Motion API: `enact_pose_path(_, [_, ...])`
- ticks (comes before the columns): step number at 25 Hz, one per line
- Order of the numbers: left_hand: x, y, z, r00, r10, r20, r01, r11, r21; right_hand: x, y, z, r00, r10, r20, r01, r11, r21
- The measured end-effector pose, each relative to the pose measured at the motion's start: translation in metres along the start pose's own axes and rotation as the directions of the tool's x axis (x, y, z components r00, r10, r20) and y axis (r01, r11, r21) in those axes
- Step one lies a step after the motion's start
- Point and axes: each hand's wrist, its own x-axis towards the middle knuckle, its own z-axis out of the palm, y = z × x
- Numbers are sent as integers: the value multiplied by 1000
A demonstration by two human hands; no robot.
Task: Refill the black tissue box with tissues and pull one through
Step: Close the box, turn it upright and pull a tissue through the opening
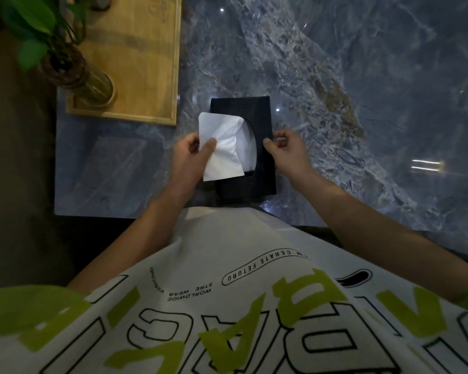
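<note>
Here, a person in a white printed T-shirt point(227, 306) stands at the near edge of a grey marble tabletop point(349, 76), both hands on the job. The left hand point(188, 156) pinches a white tissue point(223, 147) between thumb and curled fingers. The sheet is drawn up out of the oval opening and hangs to the left. The right hand point(289, 152), fingers curled, grips the right edge of the black tissue box point(262, 114), which lies flat near the tabletop's near edge. To the far left, a wooden tray point(146, 63) carries a leafy plant in a glass vase point(95, 86).
</note>
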Motion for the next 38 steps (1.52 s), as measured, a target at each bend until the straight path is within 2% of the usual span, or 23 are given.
enact_pose_path(4, [4,0,-4,983,-181,-19,178,980,-88,0,2,-1,999,24,21,-26,998,53])
enact_pose_path(6, [2,0,-7,960,-273,53,278,952,-131,0,1,0,997,34,66,-38,997,63])
enact_pose_path(8, [-1,1,-5,939,-308,150,331,930,-159,-4,0,2,989,52,139,-63,995,74])
enact_pose_path(11, [-4,3,-1,944,-256,207,298,932,-206,-10,-3,2,986,36,161,-54,993,104])
enact_pose_path(14, [-7,-1,-7,963,-201,182,235,953,-191,-17,-7,1,982,38,183,-70,983,172])
enact_pose_path(18, [-11,-5,-24,956,-252,151,278,942,-190,-29,-12,7,967,15,255,-60,983,172])
enact_pose_path(20, [-14,-2,-33,958,-269,100,286,927,-242,-34,-19,12,957,0,291,-60,979,197])
enact_pose_path(24, [-32,0,-52,969,-239,-63,201,912,-357,-41,-36,28,931,-22,365,-66,971,228])
enact_pose_path(27, [-49,3,-73,964,-161,-212,69,920,-386,-49,-52,49,887,-63,457,-49,972,229])
enact_pose_path(29, [-55,-1,-96,962,-97,-256,-12,920,-392,-51,-61,71,847,-85,524,-35,976,214])
enact_pose_path(32, [-63,0,-136,955,-136,-262,-21,854,-519,-58,-79,114,782,-84,617,-15,988,153])
enact_pose_path(34, [-63,-6,-160,928,-173,-330,-47,824,-564,-65,-84,143,759,-84,646,-13,989,145])
enact_pose_path(36, [-65,-8,-179,891,-178,-417,-46,880,-473,-72,-85,168,740,-66,669,-36,990,138])
enact_pose_path(38, [-61,-12,-195,878,-188,-440,-22,903,-428,-76,-87,189,727,-9,687,-112,985,132])
